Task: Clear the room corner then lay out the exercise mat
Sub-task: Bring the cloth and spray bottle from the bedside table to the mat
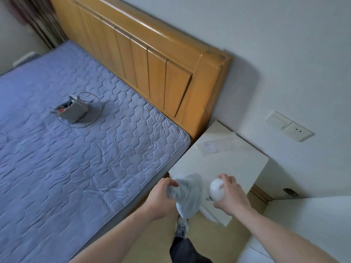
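My left hand (162, 196) grips the bunched top of a pale, crumpled plastic bag (187, 196), which hangs in front of the white bedside cabinet (228, 166). A round white object (217, 188), like a small ball or bulb, is held in my right hand (228, 194) just right of the bag, over the cabinet's front edge. Bag and round object are close but apart. No exercise mat is in view.
A bed with a blue quilted mattress (79, 158) and wooden headboard (152, 59) fills the left. A small grey pouch with a cord (73, 109) lies on it. A clear flat packet (218, 143) lies on the cabinet. A wall socket (289, 129) is right. My shoe (181, 226) stands on the floor.
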Demonstrator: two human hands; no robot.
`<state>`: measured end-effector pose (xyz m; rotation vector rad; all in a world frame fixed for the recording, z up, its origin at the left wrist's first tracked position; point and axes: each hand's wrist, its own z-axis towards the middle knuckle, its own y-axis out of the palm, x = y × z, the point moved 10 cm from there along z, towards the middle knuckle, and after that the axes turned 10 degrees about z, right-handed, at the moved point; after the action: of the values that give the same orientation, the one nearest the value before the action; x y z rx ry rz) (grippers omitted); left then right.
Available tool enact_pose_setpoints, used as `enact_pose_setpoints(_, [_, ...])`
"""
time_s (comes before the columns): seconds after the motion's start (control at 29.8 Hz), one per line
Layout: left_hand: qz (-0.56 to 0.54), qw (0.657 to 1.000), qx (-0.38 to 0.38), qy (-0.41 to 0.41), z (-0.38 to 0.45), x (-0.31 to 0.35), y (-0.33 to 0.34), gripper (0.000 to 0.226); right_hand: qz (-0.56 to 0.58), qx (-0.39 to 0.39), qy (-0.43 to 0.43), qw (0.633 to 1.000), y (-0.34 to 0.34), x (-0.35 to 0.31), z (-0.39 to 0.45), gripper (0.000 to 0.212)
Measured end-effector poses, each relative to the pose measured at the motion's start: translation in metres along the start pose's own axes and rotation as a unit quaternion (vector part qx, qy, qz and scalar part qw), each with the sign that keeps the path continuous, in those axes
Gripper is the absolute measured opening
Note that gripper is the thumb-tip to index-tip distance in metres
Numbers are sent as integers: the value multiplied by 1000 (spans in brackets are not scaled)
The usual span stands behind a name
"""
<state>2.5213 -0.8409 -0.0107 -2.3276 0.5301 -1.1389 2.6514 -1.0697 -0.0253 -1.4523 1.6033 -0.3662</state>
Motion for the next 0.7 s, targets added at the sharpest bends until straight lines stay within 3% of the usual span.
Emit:
enact_pose_setpoints(0.1, [-26,995,93,-26,-82,-62,-50,38,-62,-20,-85,994,31,-85,-30,96])
enact_pose_setpoints(0.23, [-67,986,153,-26,-143,-106,-79,36,-104,-17,-128,986,66,-150,-53,93])
enact_pose_setpoints(0.44, [-96,948,298,-60,-308,-220,-129,34,-169,-60,-260,949,176,-300,-149,94])
enact_pose_setpoints(0.7, [-83,892,423,-136,-495,-343,-181,38,-185,-133,-387,893,304,-457,-296,101])
